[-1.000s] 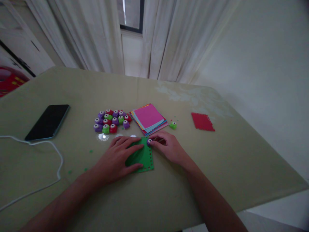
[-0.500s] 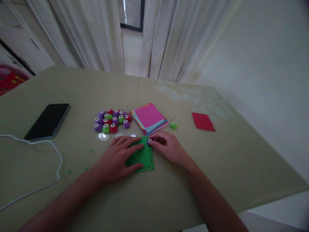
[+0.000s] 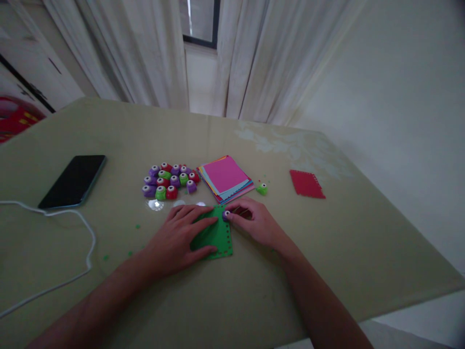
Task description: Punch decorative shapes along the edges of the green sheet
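A square of green paper (image 3: pixel 221 237) lies on the table with small holes along its right and bottom edges. My left hand (image 3: pixel 181 235) rests flat over its left part, fingers spread and pressing it down. At the upper right edge of the sheet, my right hand (image 3: pixel 256 224) pinches a small purple paper punch (image 3: pixel 225 215) with a white eye-like button. The punch sits on the paper's edge, partly covered by my fingers. Just beyond the right hand stands a light green punch (image 3: pixel 262 189) with tiny paper bits around it.
Several red, purple and green punches (image 3: pixel 170 181) are clustered beyond my left hand. Beside them is a stack of coloured paper (image 3: pixel 225 175). A red paper with a punched edge (image 3: pixel 307 184) lies at right. At left are a tablet (image 3: pixel 74 180) and a white cable (image 3: pixel 90 237).
The camera view has shifted very slightly. Both hands, the green paper and the purple punch keep practically the same positions.
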The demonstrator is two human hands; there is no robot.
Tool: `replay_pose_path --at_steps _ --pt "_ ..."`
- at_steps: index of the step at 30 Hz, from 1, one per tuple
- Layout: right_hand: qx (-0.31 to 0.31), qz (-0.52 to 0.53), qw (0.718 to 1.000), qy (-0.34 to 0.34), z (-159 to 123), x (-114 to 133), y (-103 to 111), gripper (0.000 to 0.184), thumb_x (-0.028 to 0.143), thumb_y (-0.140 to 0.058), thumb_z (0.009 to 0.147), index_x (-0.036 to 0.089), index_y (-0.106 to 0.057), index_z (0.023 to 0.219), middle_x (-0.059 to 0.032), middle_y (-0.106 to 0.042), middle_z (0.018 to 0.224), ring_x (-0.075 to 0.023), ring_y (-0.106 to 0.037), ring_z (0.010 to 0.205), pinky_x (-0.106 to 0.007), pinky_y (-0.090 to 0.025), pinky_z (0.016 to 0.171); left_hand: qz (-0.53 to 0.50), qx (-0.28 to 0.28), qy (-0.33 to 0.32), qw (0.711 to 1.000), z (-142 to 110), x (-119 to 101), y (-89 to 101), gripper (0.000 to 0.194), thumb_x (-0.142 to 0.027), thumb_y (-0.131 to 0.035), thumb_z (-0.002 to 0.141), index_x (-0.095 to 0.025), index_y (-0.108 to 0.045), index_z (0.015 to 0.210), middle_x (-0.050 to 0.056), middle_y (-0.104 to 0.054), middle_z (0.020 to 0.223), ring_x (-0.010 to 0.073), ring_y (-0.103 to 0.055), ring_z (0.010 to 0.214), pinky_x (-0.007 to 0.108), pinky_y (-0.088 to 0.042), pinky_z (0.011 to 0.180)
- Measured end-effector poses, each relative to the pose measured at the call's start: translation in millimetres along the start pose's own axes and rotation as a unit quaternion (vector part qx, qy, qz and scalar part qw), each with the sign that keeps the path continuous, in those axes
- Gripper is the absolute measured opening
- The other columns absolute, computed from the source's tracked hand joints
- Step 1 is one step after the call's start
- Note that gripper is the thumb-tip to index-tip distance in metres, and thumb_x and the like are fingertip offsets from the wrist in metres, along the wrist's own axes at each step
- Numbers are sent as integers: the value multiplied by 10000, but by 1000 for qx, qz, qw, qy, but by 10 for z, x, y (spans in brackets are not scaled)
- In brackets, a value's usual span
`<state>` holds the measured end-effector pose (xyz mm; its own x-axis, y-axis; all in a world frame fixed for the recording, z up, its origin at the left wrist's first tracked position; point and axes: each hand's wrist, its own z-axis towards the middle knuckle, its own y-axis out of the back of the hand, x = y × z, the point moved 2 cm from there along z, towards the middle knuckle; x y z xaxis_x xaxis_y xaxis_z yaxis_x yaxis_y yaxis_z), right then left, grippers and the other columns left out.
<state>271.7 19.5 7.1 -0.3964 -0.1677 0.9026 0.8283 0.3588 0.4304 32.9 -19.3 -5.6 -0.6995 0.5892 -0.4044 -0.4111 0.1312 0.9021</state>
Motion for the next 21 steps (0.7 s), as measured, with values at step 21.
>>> replay_pose_path --at_steps 21 --pt "-36 45 995 -83 116 -97 -61 180 341 -740 864 171 -715 918 -60 -757 868 -193 -702 799 -320 -540 746 -20 -15 -6 1000 19 8 -36 597 -610 -704 899 -308 -651 1411 86 -614 1505 358 -544 1331 570 -371 1126"
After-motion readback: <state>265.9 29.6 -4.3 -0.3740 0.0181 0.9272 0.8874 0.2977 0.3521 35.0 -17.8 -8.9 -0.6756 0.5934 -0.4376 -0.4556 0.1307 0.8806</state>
